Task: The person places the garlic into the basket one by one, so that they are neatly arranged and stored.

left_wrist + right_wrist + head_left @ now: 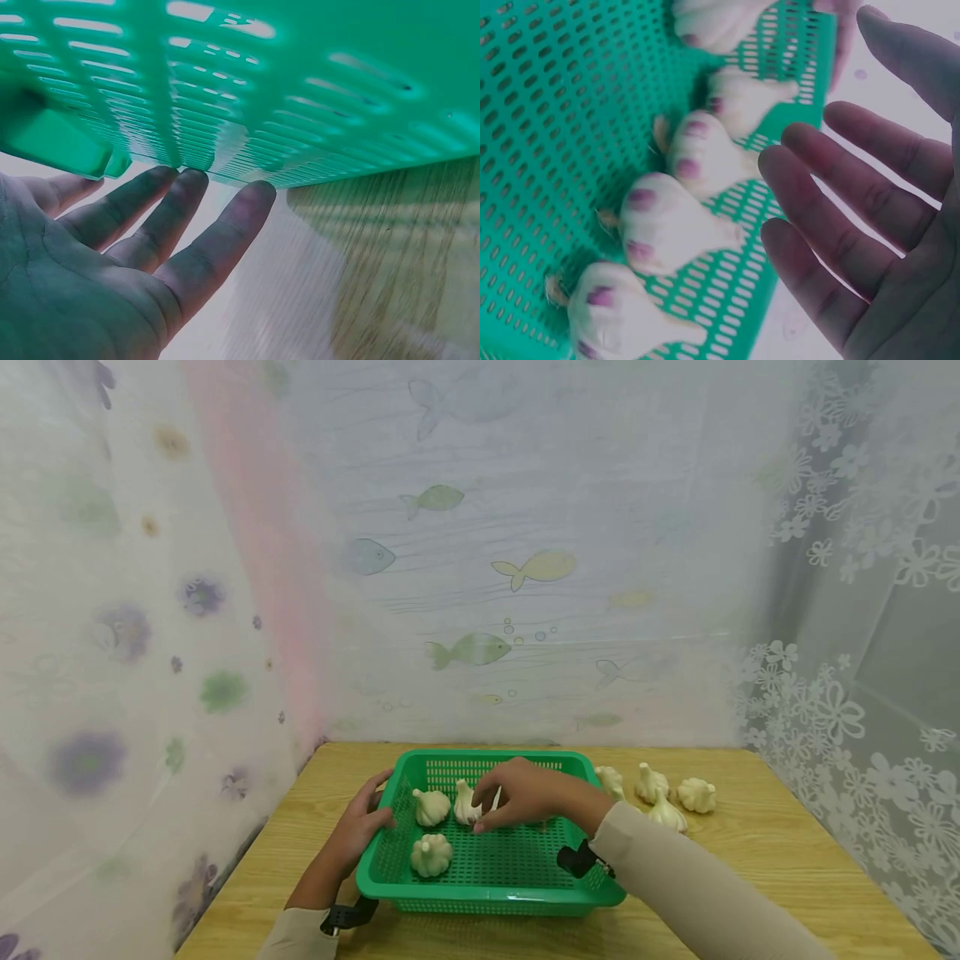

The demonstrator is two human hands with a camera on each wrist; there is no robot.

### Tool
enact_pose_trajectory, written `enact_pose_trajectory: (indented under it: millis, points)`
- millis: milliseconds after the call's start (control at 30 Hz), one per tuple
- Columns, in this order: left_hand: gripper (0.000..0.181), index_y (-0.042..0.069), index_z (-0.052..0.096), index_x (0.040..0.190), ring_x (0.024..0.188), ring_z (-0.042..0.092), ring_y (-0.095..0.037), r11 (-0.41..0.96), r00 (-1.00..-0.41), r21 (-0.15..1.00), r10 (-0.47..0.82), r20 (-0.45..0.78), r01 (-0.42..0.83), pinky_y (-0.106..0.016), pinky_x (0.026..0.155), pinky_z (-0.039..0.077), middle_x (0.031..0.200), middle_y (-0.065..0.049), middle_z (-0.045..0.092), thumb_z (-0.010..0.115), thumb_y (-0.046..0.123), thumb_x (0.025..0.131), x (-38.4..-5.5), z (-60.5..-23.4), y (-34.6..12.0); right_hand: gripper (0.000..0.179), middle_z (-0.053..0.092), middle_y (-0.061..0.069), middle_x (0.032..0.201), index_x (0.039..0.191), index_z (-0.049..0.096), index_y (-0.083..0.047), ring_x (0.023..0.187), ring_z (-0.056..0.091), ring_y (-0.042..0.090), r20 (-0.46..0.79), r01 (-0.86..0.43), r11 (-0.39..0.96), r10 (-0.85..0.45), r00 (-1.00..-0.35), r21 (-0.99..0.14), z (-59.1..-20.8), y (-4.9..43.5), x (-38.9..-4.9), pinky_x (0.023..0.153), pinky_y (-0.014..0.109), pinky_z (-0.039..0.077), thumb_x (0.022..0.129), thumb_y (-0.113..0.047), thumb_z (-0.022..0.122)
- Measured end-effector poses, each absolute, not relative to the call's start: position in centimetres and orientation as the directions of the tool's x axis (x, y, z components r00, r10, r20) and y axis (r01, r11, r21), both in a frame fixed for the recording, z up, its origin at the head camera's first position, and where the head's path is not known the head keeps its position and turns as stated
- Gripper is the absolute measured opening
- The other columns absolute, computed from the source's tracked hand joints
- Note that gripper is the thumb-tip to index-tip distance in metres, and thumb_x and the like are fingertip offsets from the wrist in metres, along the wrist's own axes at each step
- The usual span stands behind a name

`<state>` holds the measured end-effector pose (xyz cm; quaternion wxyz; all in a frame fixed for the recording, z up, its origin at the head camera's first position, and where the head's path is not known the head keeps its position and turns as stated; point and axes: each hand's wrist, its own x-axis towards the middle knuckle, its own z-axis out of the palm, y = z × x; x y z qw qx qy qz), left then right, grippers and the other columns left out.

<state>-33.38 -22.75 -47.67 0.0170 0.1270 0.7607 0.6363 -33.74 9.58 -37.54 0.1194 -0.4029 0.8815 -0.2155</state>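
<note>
A green plastic basket (491, 893) with slotted walls stands on the table. My left hand (362, 827) holds its left side, thumb over the rim and fingers against the outer wall; the left wrist view shows the fingertips (259, 193) at that wall. My right hand (517, 793) is over the basket with nothing in its fingers, beside a garlic bulb (463, 806). Two more garlic bulbs (431, 807) sit at the basket's left. In the right wrist view several white garlic bulbs (671, 225) with purple patches line one wall, some hidden by the hand in the head view.
Several loose garlic bulbs (697, 795) lie on the wooden table (780, 860) to the right of the basket, partly behind my right forearm. Printed curtains (487, 568) hang behind and on both sides of the table.
</note>
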Motion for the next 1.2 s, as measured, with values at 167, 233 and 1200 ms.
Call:
enact_pose_trajectory:
  millis: [167, 233, 1200]
  points:
    - [0.084, 0.011, 0.022, 0.165, 0.112, 0.065, -0.04, 0.15, -0.968, 0.975, 0.216, 0.128, 0.162, -0.041, 0.079, 0.057, 0.153, -0.029, 0.047, 0.054, -0.001, 0.088, -33.5, -47.7, -22.7, 0.034, 0.072, -0.007, 0.121, 0.124, 0.073, -0.026, 0.098, 0.071, 0.005, 0.016, -0.629, 0.575, -0.731, -0.682, -0.523, -36.6, 11.8, -32.8, 0.085, 0.028, 0.056, 0.094, -0.043, 0.073]
    - [0.085, 0.011, 0.022, 0.165, 0.113, 0.065, -0.041, 0.149, -0.967, 0.975, 0.222, 0.128, 0.163, -0.042, 0.079, 0.057, 0.154, -0.029, 0.046, 0.054, -0.001, 0.088, -33.5, -47.7, -22.6, 0.034, 0.072, -0.007, 0.122, 0.125, 0.072, -0.026, 0.098, 0.072, 0.007, 0.041, -0.619, 0.57, -0.717, -0.696, -0.54, -36.2, 12.7, -32.5, 0.086, 0.03, 0.056, 0.095, -0.043, 0.073]
    - [0.083, 0.014, 0.023, 0.165, 0.113, 0.064, -0.038, 0.144, -0.966, 0.975, 0.22, 0.133, 0.167, -0.039, 0.079, 0.056, 0.155, -0.028, 0.045, 0.054, -0.001, 0.089, -33.5, -47.7, -22.8, 0.033, 0.073, -0.005, 0.122, 0.127, 0.071, -0.025, 0.106, 0.07, 0.016, 0.453, -0.614, 0.554, -0.416, -0.789, -0.562, -38.1, 22.8, -28.3, 0.087, 0.038, 0.058, 0.095, -0.032, 0.075]
